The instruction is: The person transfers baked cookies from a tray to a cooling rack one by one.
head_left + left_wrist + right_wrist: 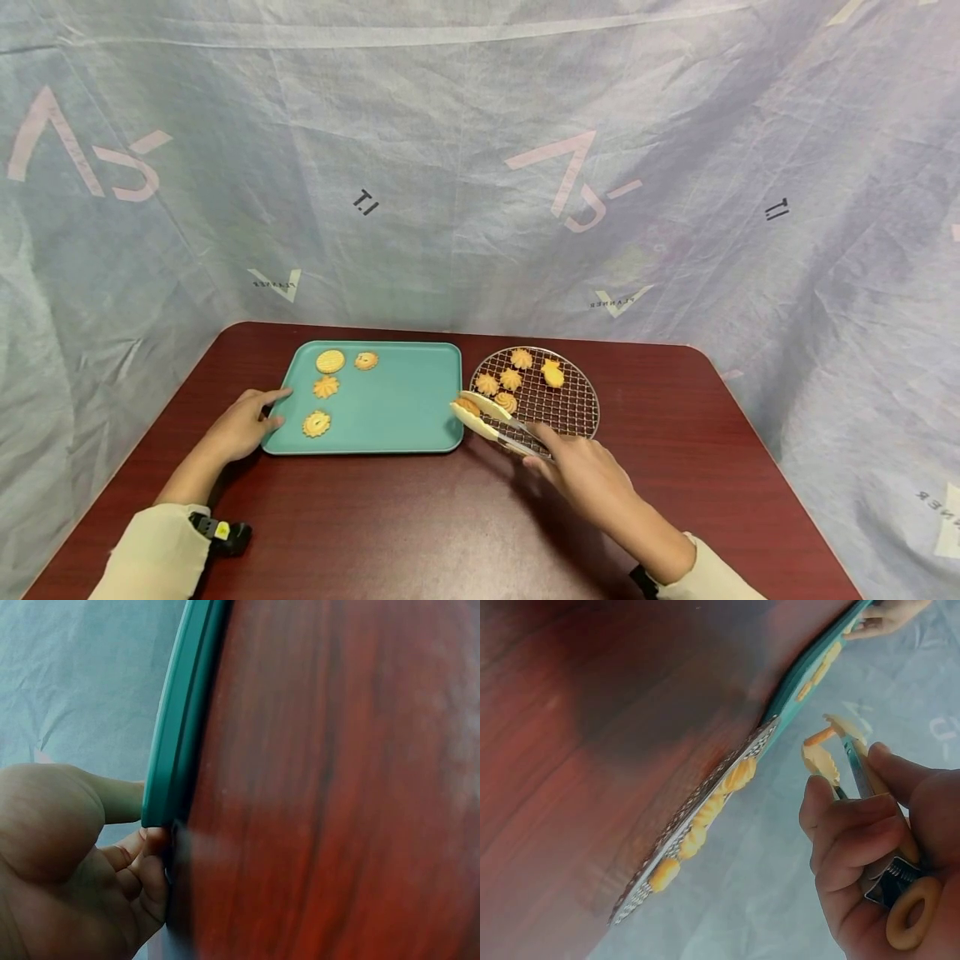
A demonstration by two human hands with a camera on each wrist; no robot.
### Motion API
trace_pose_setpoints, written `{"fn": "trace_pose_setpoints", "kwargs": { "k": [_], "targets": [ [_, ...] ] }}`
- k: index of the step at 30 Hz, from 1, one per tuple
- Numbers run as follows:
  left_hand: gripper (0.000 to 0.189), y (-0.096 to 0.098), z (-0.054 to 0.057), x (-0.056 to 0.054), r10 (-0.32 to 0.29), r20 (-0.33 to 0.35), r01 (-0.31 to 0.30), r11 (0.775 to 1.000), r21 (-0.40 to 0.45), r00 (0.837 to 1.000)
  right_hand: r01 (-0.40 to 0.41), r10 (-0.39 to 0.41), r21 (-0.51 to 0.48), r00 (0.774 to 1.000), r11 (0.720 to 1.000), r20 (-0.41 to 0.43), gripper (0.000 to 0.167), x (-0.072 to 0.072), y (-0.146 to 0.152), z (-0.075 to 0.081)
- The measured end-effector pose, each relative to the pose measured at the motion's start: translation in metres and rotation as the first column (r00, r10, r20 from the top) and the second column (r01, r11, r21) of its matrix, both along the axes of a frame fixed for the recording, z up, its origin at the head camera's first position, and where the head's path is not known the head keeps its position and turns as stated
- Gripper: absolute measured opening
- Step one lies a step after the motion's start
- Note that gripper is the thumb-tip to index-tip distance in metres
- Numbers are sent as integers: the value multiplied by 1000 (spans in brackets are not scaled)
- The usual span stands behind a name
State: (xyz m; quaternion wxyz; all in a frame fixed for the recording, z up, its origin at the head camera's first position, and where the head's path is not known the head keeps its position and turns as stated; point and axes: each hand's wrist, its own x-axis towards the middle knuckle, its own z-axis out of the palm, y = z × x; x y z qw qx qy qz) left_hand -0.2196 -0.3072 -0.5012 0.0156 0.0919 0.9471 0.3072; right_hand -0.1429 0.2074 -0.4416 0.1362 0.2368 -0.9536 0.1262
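Note:
My right hand (588, 479) grips a pair of tongs (491, 407) with cream tips and metal arms. A browned cookie (468, 406) is pinched between the tips, raised near the tray's right edge, and the right wrist view shows this cookie (820, 736) edge-on. My left hand (238, 427) holds the left rim of a teal tray (405, 400); in the left wrist view, the thumb lies on the rim and the other fingers curl below it. On the tray's left part lie a round ridged cookie (330, 361), a flower-shaped cookie (326, 387) and two ring-like ones (317, 423).
A round wire rack (558, 412) stands right of the tray, close to it. It bears several swirled cookies (511, 379) and a yellow, pineapple-shaped cookie (552, 374). Both rest on a dark red wooden table (405, 517). A grey printed cloth (450, 167) hangs behind.

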Motion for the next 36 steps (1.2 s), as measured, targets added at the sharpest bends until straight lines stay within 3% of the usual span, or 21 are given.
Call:
{"fn": "trace_pose_setpoints", "kwargs": {
  "k": [19, 25, 36],
  "targets": [
    [51, 0, 0, 0, 9, 5, -9, 1000, 7, 1000, 97, -95, -29, 993, 995, 71, 39, 11, 35, 3],
    [51, 1, 1, 0, 8, 7, -8, 1000, 5, 1000, 129, -126, -17, 985, 992, 121, 37, 13, 47, 5],
    [51, 1, 2, 0, 9, 8, -10, 1000, 12, 1000, 156, -155, 9, 979, 988, 135, 32, 15, 68, 4]
  ]
}}
